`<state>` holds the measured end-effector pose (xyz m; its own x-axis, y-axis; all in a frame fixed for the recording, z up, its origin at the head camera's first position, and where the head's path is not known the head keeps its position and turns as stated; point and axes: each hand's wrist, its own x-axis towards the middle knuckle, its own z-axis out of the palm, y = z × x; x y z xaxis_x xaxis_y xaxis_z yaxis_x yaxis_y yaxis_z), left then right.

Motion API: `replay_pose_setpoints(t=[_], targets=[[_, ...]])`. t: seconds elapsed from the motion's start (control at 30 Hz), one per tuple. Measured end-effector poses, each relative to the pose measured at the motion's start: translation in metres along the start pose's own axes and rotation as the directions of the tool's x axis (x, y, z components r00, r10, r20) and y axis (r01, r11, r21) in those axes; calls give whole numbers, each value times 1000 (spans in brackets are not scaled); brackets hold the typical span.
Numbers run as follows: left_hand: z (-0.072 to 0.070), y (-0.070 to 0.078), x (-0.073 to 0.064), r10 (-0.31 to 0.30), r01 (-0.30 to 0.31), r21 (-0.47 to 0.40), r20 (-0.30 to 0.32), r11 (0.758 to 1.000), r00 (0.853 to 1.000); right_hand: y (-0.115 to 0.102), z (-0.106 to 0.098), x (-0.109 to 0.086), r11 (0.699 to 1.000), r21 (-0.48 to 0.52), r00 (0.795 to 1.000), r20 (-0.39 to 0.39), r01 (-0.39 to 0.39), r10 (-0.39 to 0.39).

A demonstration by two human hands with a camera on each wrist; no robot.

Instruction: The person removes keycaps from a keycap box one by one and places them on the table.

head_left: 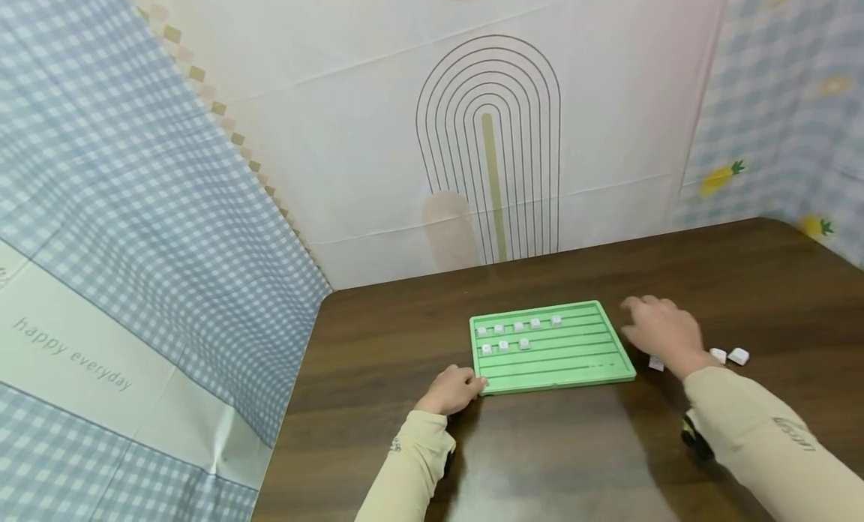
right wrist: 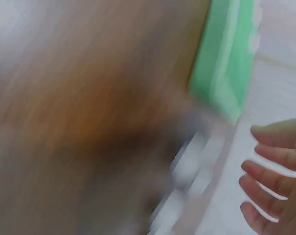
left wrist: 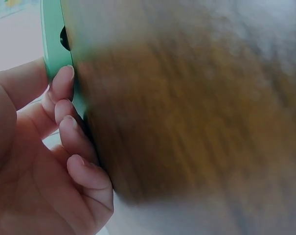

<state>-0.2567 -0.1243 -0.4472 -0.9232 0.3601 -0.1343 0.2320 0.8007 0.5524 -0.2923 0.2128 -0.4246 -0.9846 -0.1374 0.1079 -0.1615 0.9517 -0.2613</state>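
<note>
A green ridged board (head_left: 560, 364) lies on the table, with small white keycap-like pieces (head_left: 518, 327) in two rows at its upper left. My left hand (head_left: 451, 390) pinches the board's near left corner; in the left wrist view, its thumb and curled fingers (left wrist: 64, 81) meet at the green edge. Over the table, just past the board's right side, my right hand (head_left: 664, 328) hovers with spread, slightly bent fingers (right wrist: 267, 176) and nothing between them. Beneath and beside that hand are loose white pieces (head_left: 739, 356), one partly hidden by it (head_left: 656, 363).
The dark wooden table (head_left: 378, 334) meets a patterned cloth (head_left: 364, 169) hanging behind it. Blue checked cloth (head_left: 135, 207) hangs on the left, and more checked cloth with pineapples (head_left: 756, 117) on the right.
</note>
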Motion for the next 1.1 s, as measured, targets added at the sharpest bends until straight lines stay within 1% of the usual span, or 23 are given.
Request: replay_pose_setpoints(t=[0.07,0.13,0.23,0.3,0.4,0.5,0.6,0.7,0.8,0.87,0.9,0.97,1.03,1.1], targets=[[1,1,1,-3,3,3,2,1000,1000,-22,5,5,999,6,998,-29,49,-49],[2,1,2,-1,1,11,0,1000,1000,-45,15,11,996,18,996,-41,82,-81],[2,2,3,-4,4,16,1,1000,1000,-77,33,18,993,51,993,-37,110,-108],[2,3,3,-3,3,18,0,1000,1000,-95,43,21,989,65,991,-24,132,-130],[2,4,4,-4,4,23,0,1000,1000,-112,53,22,984,47,985,-29,171,-170],[2,4,4,0,0,32,-3,1000,1000,-121,59,22,981,-4,980,-55,192,-192],[1,4,4,9,-9,28,-5,1000,1000,-123,62,23,982,-36,980,-73,184,-186],[0,4,3,6,-6,19,0,1000,1000,-124,62,23,982,-42,979,-79,186,-189],[-1,4,2,4,-4,8,8,1000,1000,-122,59,23,980,-23,977,-85,195,-196],[-1,3,1,-1,1,4,15,1000,1000,-117,53,23,982,7,977,-99,190,-188],[-1,2,1,-3,3,3,20,1000,1000,-112,49,23,983,26,978,-104,182,-178],[-1,2,0,1,-1,-1,25,1000,1000,-95,35,22,988,69,985,-116,140,-131],[-1,1,0,-3,4,-9,33,1000,999,-73,17,20,991,103,989,-126,88,-75],[-2,0,0,-1,2,-15,35,1000,999,-46,0,16,993,112,990,-138,29,-14]])
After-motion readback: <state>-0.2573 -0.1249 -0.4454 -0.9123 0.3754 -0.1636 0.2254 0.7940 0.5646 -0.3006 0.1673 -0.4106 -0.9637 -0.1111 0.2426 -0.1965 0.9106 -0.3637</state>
